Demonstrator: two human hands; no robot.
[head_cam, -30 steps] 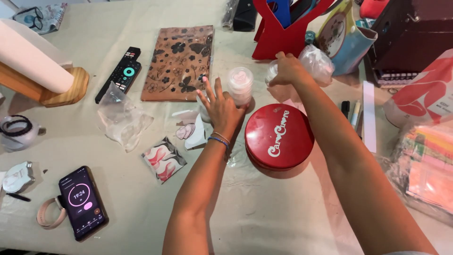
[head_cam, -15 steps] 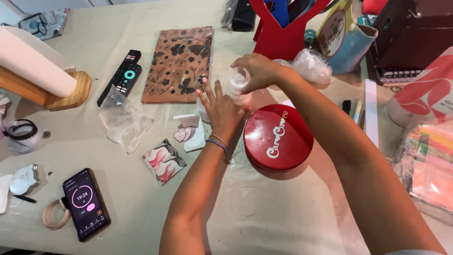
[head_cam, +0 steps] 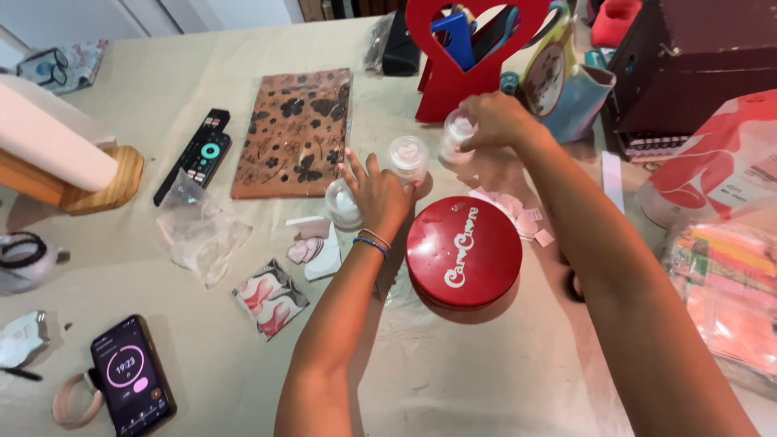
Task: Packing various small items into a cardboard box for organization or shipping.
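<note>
Left to right, what I see on the table [head_cam: 453, 356]: roll holder [head_cam: 57, 162] at the far left, phone [head_cam: 129, 376] at the near left edge, remote [head_cam: 194, 155] further back, crumpled clear bag [head_cam: 194, 231] below it. Brown floral pack [head_cam: 295, 133] lies flat, a small leaf-print packet [head_cam: 269, 297] nearer me.

Left hand [head_cam: 376, 194] is spread flat, fingers open, gripping nothing. It sits between two clear jars: one jar [head_cam: 341, 204] touches its thumb side, the pink-lid jar [head_cam: 407, 156] stands just off its fingertips.

Red tin [head_cam: 463, 253] sits just right of the left wrist, lid on.

Right hand [head_cam: 500, 121] is clenched around a third jar [head_cam: 457, 133], held upright just in front of the red heart stand [head_cam: 465, 61]. Paper scraps [head_cam: 514, 212] lie under that forearm. Dark box [head_cam: 688, 65] at the far right.
</note>
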